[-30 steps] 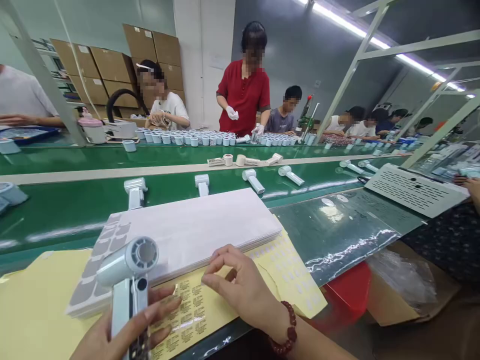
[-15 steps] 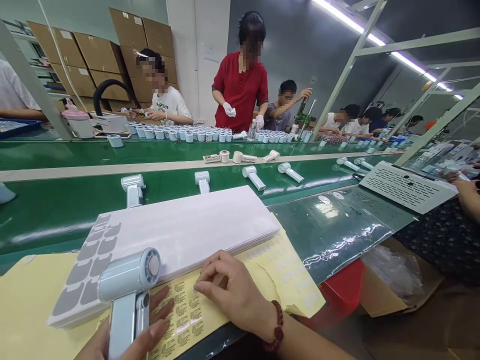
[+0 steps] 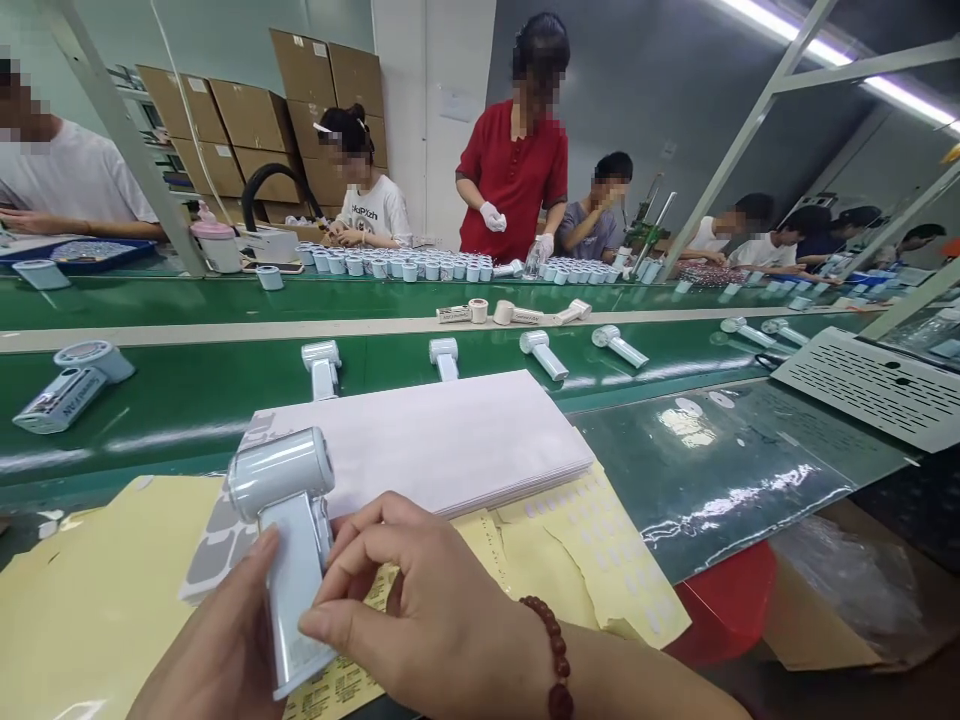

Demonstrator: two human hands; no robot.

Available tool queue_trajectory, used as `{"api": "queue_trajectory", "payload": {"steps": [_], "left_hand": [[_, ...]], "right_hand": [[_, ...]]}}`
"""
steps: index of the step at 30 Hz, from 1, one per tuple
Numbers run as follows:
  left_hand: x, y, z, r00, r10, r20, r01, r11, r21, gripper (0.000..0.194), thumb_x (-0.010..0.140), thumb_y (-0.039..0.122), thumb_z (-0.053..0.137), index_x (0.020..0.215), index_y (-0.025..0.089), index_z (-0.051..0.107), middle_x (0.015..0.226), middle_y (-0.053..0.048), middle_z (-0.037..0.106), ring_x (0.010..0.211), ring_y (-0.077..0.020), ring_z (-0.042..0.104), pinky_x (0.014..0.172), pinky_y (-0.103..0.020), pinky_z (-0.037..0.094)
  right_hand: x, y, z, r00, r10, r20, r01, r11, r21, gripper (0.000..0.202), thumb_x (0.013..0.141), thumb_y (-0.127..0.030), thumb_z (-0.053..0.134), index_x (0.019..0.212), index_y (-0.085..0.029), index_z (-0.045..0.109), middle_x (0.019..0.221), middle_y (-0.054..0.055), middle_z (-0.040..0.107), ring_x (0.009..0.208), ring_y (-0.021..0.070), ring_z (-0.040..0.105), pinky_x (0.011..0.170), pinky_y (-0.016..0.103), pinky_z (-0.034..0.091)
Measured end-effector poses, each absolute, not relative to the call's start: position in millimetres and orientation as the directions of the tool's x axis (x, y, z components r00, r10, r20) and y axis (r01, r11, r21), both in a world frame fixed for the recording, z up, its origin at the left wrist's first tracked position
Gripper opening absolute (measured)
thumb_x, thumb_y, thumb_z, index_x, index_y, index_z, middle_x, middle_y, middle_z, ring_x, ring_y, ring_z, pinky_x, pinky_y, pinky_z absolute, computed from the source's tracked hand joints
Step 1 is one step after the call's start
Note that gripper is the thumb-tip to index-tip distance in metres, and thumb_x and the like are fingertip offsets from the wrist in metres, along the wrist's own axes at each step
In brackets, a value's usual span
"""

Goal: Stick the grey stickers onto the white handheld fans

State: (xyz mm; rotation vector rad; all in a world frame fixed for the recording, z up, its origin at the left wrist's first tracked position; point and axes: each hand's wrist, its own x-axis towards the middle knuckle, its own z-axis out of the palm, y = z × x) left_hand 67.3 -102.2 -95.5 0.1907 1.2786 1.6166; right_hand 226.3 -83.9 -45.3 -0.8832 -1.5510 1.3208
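Step in hand: looks like you're putting a label on the handheld fan [image 3: 289,540]; the sticker itself is too small to make out.
Fan: upright, held just above the near edge of the tabletop [image 3: 720,470], round head up top, handle pointing down toward you.
Left hand [image 3: 217,640]: wrapped round the handle from the left & below, thumb up along its side. Closed on the fan, steadying it.
Right hand [image 3: 420,610]: fingertips [image 3: 334,565] bunched against the handle's right side, thumb tucked under. Pinching or pressing at the handle face; can't tell if a label sits under the tips.
Label sheet [image 3: 352,680]: yellow backing w/ printed stickers, lying right under both hands, mostly hidden by them.
More backing sheets [image 3: 600,560]: yellow, many gaps where stickers are gone, spread to the right.
White stack [image 3: 442,440]: flat pile of sheets just behind the fan, resting on the yellow ones.
Conveyor [image 3: 187,400]: green belt beyond the stack, several finished-looking fans [image 3: 321,365] lying on it, well apart.
Others: ppl working on the far side, person in red [image 3: 517,160] standing; their hands are nowhere near yours.
Next move, my read: needs a firm rub-down w/ the right thumb so the label lies flat & square on the handle, left hand keeping the fan from twisting. Check edges before letting go.
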Motion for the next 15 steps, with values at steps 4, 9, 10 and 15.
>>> {"api": "queue_trajectory", "payload": {"steps": [4, 9, 10, 15], "left_hand": [[65, -99, -97, -0.49, 0.782, -0.384, -0.545, 0.068, 0.836, 0.044, 0.067, -0.001, 0.054, 0.094, 0.028, 0.074, 0.123, 0.012, 0.072, 0.142, -0.0192, 0.04, 0.07, -0.01, 0.057], [83, -88, -64, -0.455, 0.738, -0.499, -0.579, 0.182, 0.795, 0.025, 0.069, 0.01, 0.073, 0.086, 0.028, 0.072, 0.106, 0.009, 0.076, 0.142, -0.0209, 0.041, 0.055, -0.008, 0.055], [85, -86, -58, -0.426, 0.74, -0.521, -0.596, 0.203, 0.777, 0.022, 0.069, 0.012, 0.075, 0.084, 0.028, 0.071, 0.098, 0.008, 0.077, 0.137, -0.0218, 0.047, 0.053, -0.008, 0.055], [77, -86, -53, -0.327, 0.82, -0.471, -0.614, 0.195, 0.765, 0.034, 0.054, 0.02, 0.088, 0.083, 0.027, 0.073, 0.079, 0.004, 0.075, 0.101, -0.0291, 0.07, 0.054, -0.019, 0.06]], "right_hand": [[220, -77, -45, -0.358, 0.922, 0.148, 0.067, 0.183, -0.981, 0.016, 0.075, -0.02, 0.082, 0.067, -0.021, 0.069, 0.094, -0.001, 0.06, 0.097, 0.0166, 0.066, 0.089, 0.025, 0.052], [213, -73, -43, -0.374, 0.922, 0.102, 0.146, 0.167, -0.975, 0.015, 0.074, -0.01, 0.079, 0.068, -0.02, 0.07, 0.097, -0.003, 0.06, 0.077, 0.0102, 0.063, 0.082, 0.024, 0.052], [212, -73, -44, -0.374, 0.921, 0.111, 0.156, 0.18, -0.971, 0.015, 0.074, -0.01, 0.078, 0.068, -0.02, 0.069, 0.097, -0.003, 0.06, 0.075, 0.0094, 0.062, 0.082, 0.025, 0.052], [211, -70, -52, -0.376, 0.867, 0.326, 0.171, 0.411, -0.895, 0.011, 0.081, -0.015, 0.077, 0.076, -0.02, 0.068, 0.093, -0.001, 0.056, 0.084, 0.0126, 0.062, 0.08, 0.024, 0.05]]}}
